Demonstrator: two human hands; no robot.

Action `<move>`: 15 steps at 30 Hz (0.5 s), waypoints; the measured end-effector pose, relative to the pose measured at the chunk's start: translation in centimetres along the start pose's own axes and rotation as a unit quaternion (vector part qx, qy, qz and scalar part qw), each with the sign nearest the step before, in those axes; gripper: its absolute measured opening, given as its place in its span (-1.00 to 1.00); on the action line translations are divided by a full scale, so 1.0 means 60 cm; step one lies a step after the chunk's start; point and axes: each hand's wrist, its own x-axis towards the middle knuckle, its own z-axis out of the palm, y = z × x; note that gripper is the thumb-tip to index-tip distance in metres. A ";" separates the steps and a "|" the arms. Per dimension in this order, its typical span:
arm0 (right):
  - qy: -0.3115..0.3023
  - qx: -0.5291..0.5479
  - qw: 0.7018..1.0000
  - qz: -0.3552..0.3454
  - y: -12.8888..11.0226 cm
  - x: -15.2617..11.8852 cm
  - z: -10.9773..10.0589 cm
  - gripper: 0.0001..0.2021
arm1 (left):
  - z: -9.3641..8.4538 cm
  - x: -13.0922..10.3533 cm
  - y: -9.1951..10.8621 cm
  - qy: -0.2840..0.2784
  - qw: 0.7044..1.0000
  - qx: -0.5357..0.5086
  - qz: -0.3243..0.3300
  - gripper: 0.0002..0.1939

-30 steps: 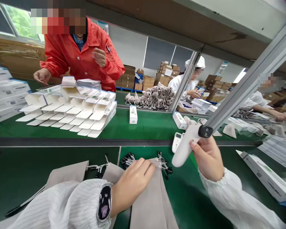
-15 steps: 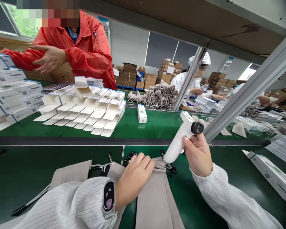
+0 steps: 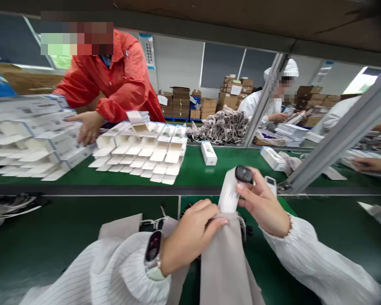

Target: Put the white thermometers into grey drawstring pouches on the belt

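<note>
Stacking up at the far left edge of the green worktop, long white cartons sit under the hand of a person in a red jacket. Just right of them, rows of open white boxes lie on the belt, and 1 closed small box stands farther right near a heap of grey pouches.

At the near edge, the left hand, with a watch on its wrist, pinches the mouth of a grey fabric pouch between thumb and fingers. The white handheld device stands nearly upright with its lower end at the pouch mouth, touching the cloth. The right hand grips the device around its upper part, fingers curled just below its dark head.

Right of that, a slanted metal rail rises from the worktop, and 2 people in white sit behind it at the far right.
</note>
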 end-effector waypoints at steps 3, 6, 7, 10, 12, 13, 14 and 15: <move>-0.127 -0.076 0.987 0.061 0.006 0.003 0.003 -0.76 | -0.005 0.008 0.004 0.077 0.996 -0.035 -0.003 -0.78; -0.177 -0.058 0.971 0.151 0.022 0.003 0.004 -0.66 | -0.004 0.015 0.001 0.084 0.996 -0.039 0.013 -0.81; -0.180 -0.034 0.967 0.175 0.029 0.002 0.006 -0.66 | -0.003 0.017 0.000 0.078 0.996 -0.032 0.016 -0.81; -0.155 0.006 0.964 0.218 0.054 -0.012 0.020 -0.61 | -0.001 0.023 -0.002 0.073 0.997 0.013 0.007 -0.77; -0.137 -0.007 0.955 0.262 0.069 -0.026 0.034 -0.48 | 0.000 0.026 -0.002 0.076 0.996 0.047 -0.005 -0.72; -0.140 -0.021 0.945 0.294 0.074 -0.032 0.039 -0.39 | -0.001 0.027 0.000 0.074 0.995 0.062 -0.006 -0.69; -0.148 -0.036 0.937 0.315 0.077 -0.034 0.038 -0.31 | -0.004 0.026 0.001 0.067 0.995 0.076 -0.004 -0.68; -0.156 -0.053 0.937 0.307 0.077 -0.033 0.032 -0.27 | -0.009 0.023 0.003 0.057 0.994 0.092 -0.001 -0.69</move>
